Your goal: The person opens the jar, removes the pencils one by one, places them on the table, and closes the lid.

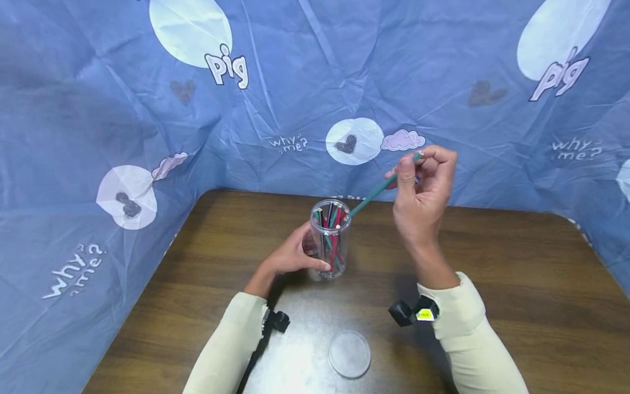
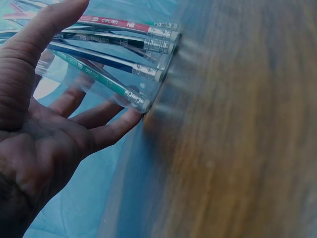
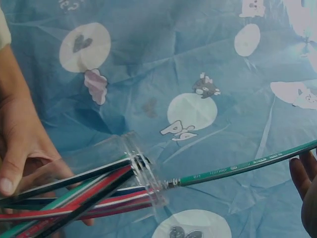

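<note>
A clear plastic jar [image 1: 346, 249] stands on the table, holding several pencils [image 1: 334, 249] in red, black, dark blue and green. My left hand [image 1: 292, 254] grips its side, thumb across the near wall and fingers curled round the far side. In the left wrist view, eraser ends of a red pencil [image 2: 119, 22] and a green pencil [image 2: 91, 72] point toward the jar's base. My right hand [image 1: 425, 191], raised to the right, pinches a green pencil [image 1: 376, 191] near its upper end. That pencil slants down, its metal-banded eraser end at the jar's rim [image 3: 143, 168].
On the near part of the brown wooden table [image 1: 492, 251] lies a round translucent lid [image 1: 349, 354]. Blue printed fabric [image 1: 290, 82] hangs behind the table and along its sides. Each wrist carries a small black camera.
</note>
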Tool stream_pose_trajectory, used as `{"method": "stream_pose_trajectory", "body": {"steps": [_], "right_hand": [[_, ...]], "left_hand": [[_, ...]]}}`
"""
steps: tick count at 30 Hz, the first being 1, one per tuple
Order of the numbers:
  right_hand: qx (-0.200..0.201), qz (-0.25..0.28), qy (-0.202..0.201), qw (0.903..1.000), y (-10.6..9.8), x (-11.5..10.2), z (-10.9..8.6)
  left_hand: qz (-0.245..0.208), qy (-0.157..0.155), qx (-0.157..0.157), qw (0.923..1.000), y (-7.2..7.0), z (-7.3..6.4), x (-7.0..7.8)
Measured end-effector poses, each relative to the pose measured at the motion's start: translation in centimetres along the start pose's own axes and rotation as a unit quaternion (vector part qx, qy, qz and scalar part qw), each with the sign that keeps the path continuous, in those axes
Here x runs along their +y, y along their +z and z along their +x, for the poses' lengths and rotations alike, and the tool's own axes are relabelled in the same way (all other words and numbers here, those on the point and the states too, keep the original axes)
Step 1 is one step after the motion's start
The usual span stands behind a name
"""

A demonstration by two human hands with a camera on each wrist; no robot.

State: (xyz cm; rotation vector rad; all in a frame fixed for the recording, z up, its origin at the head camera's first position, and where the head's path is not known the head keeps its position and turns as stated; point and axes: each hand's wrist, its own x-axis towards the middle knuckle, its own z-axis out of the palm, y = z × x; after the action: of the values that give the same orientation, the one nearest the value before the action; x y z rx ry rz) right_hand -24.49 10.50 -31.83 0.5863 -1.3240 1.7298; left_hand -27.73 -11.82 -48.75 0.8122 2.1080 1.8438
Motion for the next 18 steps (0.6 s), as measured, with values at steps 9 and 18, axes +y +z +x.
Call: {"method": "stream_pose_trajectory", "body": {"steps": [9, 18], "right_hand": [[0.04, 0.004, -0.015, 0.9991, -1.0, -0.2, 0.7], [0.005, -0.04, 0.059, 0.9974, -3.3, 1.0, -0.8]], "left_hand": [[-0.017, 0.002, -0.007, 0.9998, 0.0, 0.1, 0.0], [-0.007, 0.0, -0.005, 1.0, -0.1, -0.1, -0.1]]}}
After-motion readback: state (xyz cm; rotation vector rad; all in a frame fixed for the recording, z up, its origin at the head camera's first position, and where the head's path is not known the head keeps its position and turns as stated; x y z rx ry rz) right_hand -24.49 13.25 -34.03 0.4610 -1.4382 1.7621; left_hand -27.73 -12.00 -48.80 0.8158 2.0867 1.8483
